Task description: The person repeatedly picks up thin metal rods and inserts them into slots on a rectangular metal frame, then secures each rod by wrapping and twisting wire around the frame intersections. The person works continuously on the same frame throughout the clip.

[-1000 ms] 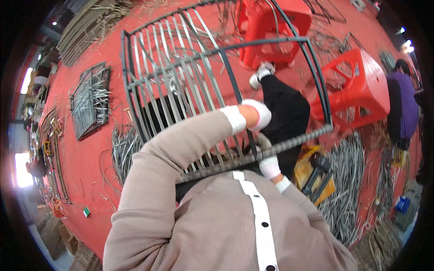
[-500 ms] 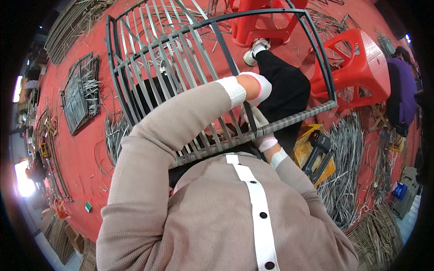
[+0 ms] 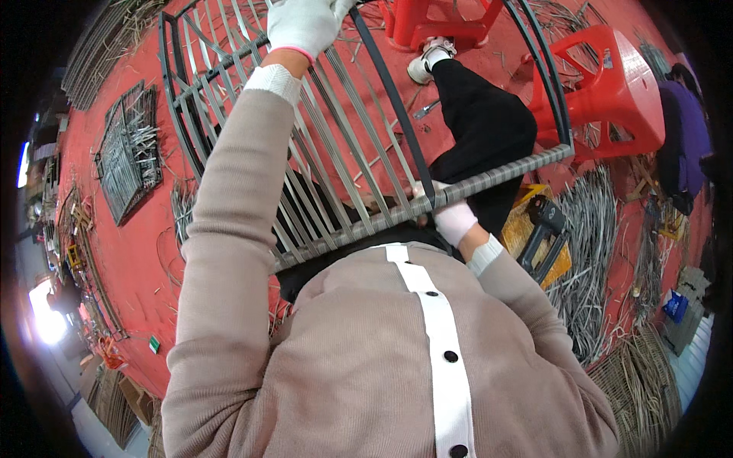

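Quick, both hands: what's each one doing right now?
Left hand: white-gloved, raised on the upper bars of the dark metal frame with grey woven strips.
Right hand: closed on its wrapped lower bar.

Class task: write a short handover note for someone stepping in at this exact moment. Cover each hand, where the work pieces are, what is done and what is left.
Left hand, white glove: raised, grip on the far end of the dark metal frame with grey woven strips.
Right hand, white glove: grips the frame's wrapped near rail.
Frame: tilted over the lap, above the red floor.
Done: near rail wrapped, strips run lengthwise.
Left: right part open; loose grey strips lie to the right.
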Demonstrator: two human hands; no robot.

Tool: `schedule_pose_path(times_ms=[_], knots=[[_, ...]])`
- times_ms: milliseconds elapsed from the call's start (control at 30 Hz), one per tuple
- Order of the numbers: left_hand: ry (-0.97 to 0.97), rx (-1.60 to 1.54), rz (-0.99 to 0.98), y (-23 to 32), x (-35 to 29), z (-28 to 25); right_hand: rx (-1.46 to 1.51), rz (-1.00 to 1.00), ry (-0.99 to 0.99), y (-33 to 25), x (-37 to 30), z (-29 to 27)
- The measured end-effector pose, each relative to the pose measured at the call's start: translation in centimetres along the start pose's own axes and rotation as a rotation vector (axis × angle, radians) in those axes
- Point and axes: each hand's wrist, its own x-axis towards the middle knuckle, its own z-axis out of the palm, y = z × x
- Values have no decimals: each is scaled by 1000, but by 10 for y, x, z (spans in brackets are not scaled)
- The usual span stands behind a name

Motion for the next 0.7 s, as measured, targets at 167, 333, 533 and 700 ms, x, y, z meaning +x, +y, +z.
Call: schedule_pose_path(times_ms=[167, 333, 533, 700], knots=[[116, 84, 62, 18, -6, -5, -154, 44, 117, 4, -39, 6], [166, 87, 62, 17, -11, -7, -118, 30, 74, 1, -46, 11], [-62, 29, -93, 2, -12, 2, -277, -175, -29, -49, -94, 28], [-258, -389, -205, -12, -22, -20, -234, -322, -147, -160, -45, 51]])
